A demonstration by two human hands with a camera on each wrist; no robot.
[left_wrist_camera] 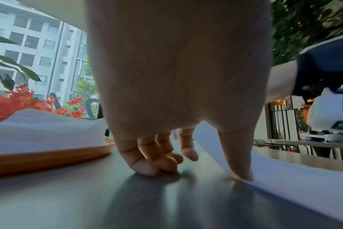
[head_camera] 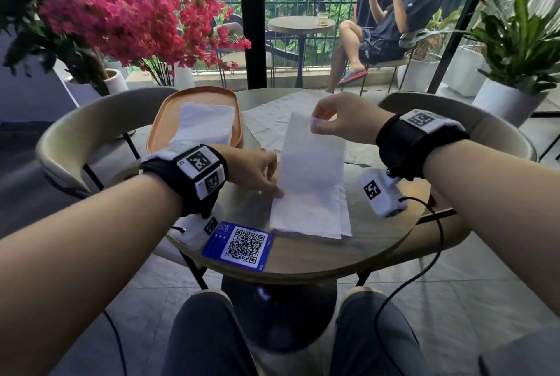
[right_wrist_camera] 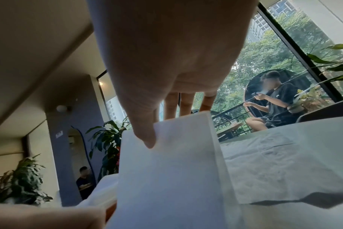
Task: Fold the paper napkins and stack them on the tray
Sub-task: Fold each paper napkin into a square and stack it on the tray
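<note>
Head view, frame centre: right hand (head_camera: 339, 121) pinches the napkin (head_camera: 309, 181) top edge, left hand (head_camera: 257, 174) presses its left edge with its thumb.

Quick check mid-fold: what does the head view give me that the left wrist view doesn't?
Head only: the right hand pinching the napkin's raised far corner, and the QR card.
Left wrist only: the thumb tip pressing the napkin's near edge onto the table.
Both: the left hand, the tray holding folded napkins.
</note>
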